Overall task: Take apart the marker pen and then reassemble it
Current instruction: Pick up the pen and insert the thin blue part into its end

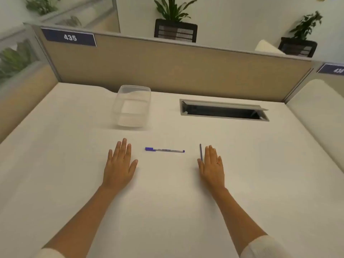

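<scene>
Marker pen [165, 150] lying flat on the white desk [167, 202], both hands resting palm-down either side of it

The pen is slim with a whitish printed barrel, a blue cap on its left end and a small blue plug on its right end, lying crosswise. Left of the pen the left hand [120, 163] is flat on the desk, fingers loosely together, holding nothing. Right of the pen the right hand [212, 164] is flat too, empty, with a ring [218, 162] on one finger. Between the pen and that hand lies a thin blue stick [201, 152], just beside the index finger, pointing away from the person; can't tell if it touches. Beyond the pen to the left sits a clear plastic container [133, 106], beyond it to the right an open cable slot [223, 112], then the beige partition [167, 67]. Nothing lies over the pen
</scene>
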The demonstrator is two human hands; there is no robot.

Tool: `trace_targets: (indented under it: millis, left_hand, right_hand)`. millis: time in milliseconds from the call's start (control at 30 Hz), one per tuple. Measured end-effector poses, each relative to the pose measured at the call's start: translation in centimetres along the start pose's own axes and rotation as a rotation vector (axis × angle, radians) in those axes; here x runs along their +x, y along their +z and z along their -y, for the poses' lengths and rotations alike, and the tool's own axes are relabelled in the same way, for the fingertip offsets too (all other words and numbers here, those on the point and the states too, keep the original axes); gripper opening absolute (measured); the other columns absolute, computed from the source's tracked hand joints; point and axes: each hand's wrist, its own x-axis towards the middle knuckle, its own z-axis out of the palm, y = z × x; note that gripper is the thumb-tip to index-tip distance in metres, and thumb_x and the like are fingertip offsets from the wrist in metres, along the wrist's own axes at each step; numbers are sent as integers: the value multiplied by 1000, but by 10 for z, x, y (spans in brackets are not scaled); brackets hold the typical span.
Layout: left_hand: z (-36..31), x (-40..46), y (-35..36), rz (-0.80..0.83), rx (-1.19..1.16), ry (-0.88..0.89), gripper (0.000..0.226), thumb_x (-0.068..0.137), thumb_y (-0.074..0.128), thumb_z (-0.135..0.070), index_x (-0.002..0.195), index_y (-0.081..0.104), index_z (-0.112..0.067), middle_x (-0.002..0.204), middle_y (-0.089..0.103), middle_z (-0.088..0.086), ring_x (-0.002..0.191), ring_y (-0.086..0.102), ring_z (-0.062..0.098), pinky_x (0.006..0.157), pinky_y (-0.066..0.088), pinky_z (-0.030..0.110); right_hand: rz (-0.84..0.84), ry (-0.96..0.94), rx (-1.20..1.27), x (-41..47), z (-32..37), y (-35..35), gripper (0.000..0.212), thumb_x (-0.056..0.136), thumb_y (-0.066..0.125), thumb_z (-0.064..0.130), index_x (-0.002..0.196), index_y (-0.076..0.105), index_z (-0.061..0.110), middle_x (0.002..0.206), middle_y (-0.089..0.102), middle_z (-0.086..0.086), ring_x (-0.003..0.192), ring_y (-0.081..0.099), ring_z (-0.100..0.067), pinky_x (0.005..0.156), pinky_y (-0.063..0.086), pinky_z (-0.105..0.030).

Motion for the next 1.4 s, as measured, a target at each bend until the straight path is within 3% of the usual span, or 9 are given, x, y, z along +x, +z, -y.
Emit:
trace_targets:
  millis: [233,567,667,767,867,967,1100,1267,1400]
  left_hand:
    - [0,-18,27,53,-2,-58,98,79,-19,-64,143,30,-7,155,23,15,143,21,31,113,13,53]
    - [0,-18,26,71,-34,-79,89,83,-10,-63,143,30,-10,156,23,10,143,22,27,114,16,50]
    - [1,-17,26,76,-41,-95,76,87,7,-58,144,30,-12,156,23,9,144,20,26,115,15,49]
    - [2,-17,27,67,-41,-104,69,87,16,-51,143,31,-13,156,24,7,143,22,25,114,15,48]
    - [2,-16,28,65,-44,-108,68,88,19,-52,143,32,-14,156,25,6,143,23,24,114,16,47]
    - [4,-15,28,71,-31,-101,72,89,10,-57,143,31,-15,156,24,5,143,22,23,114,16,46]
    - [4,-15,27,69,-45,-95,78,87,1,-60,143,32,-15,156,24,4,143,23,22,114,16,46]
    - [5,-13,24,82,-59,-105,78,87,0,-60,143,32,-16,156,23,3,143,22,21,115,16,44]
    - [6,-14,27,67,-91,-94,74,89,7,-59,142,34,-16,155,25,3,142,25,22,114,18,45]
  right_hand:
    - [140,56,-15,-29,-3,17,58,99,31,38,147,16,9,158,14,-8,145,11,-22,118,9,-41]
    - [99,51,46,-30,-6,20,56,99,35,34,146,18,9,156,20,-8,144,15,-21,118,10,-40]
    - [1,48,107,-27,-2,17,47,96,47,20,139,36,3,147,39,-15,136,32,-30,113,24,-44]
    - [-75,-91,155,-17,11,15,30,87,57,0,117,58,0,125,57,-18,113,54,-37,91,44,-42]
    - [-44,-168,206,5,33,18,26,84,56,-4,109,61,0,118,59,-17,102,57,-35,77,48,-36]
    - [-40,-145,249,29,54,26,28,87,54,-2,114,59,-3,121,56,-18,104,55,-35,76,50,-39]
    - [-26,-68,226,48,63,39,25,90,52,3,113,59,-3,117,55,-18,99,52,-35,71,48,-37]
    - [-70,-50,255,46,58,48,10,90,59,5,92,68,2,95,58,-15,81,52,-32,68,26,-22]
    - [-44,-31,354,43,57,43,10,89,61,7,93,70,8,90,60,-9,82,52,-26,70,31,-22]
